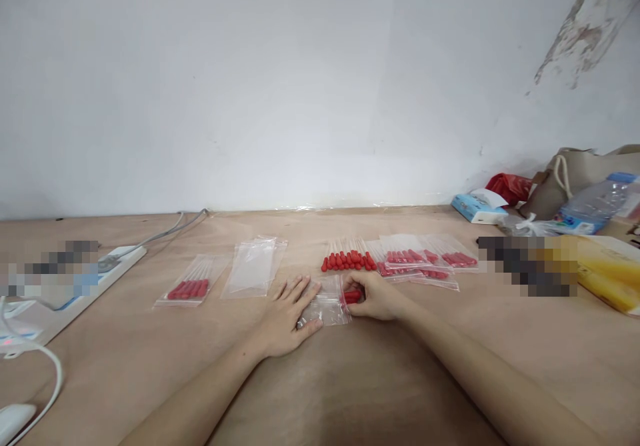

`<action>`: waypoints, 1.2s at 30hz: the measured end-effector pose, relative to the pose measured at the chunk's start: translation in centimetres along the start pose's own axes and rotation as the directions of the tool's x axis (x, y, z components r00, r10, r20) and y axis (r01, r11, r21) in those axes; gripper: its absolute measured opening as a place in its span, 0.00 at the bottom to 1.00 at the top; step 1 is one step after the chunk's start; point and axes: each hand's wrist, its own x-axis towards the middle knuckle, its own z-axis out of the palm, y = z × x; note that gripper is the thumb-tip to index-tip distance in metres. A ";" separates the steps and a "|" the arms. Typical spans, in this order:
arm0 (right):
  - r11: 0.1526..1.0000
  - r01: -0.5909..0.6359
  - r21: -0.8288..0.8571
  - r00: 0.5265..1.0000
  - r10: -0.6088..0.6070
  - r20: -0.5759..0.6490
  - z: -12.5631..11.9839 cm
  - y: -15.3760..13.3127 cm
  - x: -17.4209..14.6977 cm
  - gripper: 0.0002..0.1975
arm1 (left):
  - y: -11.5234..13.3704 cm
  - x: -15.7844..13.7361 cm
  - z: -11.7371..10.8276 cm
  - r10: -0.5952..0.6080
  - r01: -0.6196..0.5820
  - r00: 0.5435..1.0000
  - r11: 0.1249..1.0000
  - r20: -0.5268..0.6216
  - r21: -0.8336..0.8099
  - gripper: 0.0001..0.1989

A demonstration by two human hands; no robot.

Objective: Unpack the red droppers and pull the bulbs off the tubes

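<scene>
A clear zip bag (325, 311) lies on the table in front of me. My left hand (287, 316) rests flat on its left side, fingers spread. At the bag's right-hand opening, my right hand (373, 297) is closed around droppers with red rubber bulbs (353, 297); their stems point into the bag, and the fingers partly hide them. Just beyond the hands lies a row of loose red-bulbed droppers (349, 259). Several filled bags (420, 259) overlap to the right of that row. On the left are flat, unfilled bags (253, 267) and one filled bag (187, 289).
A white power strip (107, 273) with cables occupies the left side. At the right are a blue tissue pack (479, 207), a plastic bottle (595, 203), a yellow package (605, 269) and a blurred dark object (523, 264). A white wall (300, 86) stands behind the table.
</scene>
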 end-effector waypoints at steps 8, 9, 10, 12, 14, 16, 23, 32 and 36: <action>0.993 -0.119 -0.007 0.983 0.119 0.142 -2.7 1.2 -0.5 0.11 | 0.7 -0.5 0.2 -0.132 0.131 0.991 0.990 0.013 0.049 0.32; 0.994 -0.102 -0.024 0.982 0.105 0.156 -2.8 1.1 -0.5 0.10 | 1.0 -0.6 0.2 -0.162 0.161 0.987 0.985 0.005 0.062 0.32; 0.995 -0.091 -0.033 0.980 0.096 0.173 -2.9 1.0 -0.6 0.09 | 1.4 -0.7 0.1 -0.195 0.195 0.981 0.977 -0.011 0.080 0.33; 0.995 -0.096 -0.023 0.973 0.098 0.208 -3.0 0.8 -0.6 0.09 | 2.1 -0.8 -0.2 -0.260 0.268 0.963 0.954 -0.072 0.133 0.33; 0.992 -0.122 0.003 0.966 0.118 0.230 -3.1 0.7 -0.5 0.09 | 2.7 -0.7 -0.7 -0.295 0.320 0.944 0.929 -0.151 0.184 0.30; 0.988 -0.154 0.020 0.966 0.146 0.213 -3.3 0.8 -0.5 0.09 | 2.6 -0.4 -1.2 -0.275 0.322 0.934 0.925 -0.227 0.204 0.25; 0.914 -0.319 0.251 0.934 0.257 0.249 -6.6 1.6 -0.7 0.13 | -1.1 1.0 -0.9 0.216 -0.247 0.949 0.962 -0.230 -0.113 0.14; 0.874 -0.207 0.439 0.810 0.405 -0.425 -9.7 2.7 -0.6 0.14 | 0.1 0.6 -0.8 0.167 -0.165 0.985 0.985 0.035 -0.057 0.26; 0.988 -0.153 -0.023 0.699 0.092 -0.709 -5.2 3.8 1.7 0.09 | 1.1 0.4 0.1 -0.027 0.023 0.998 0.997 -0.051 -0.075 0.24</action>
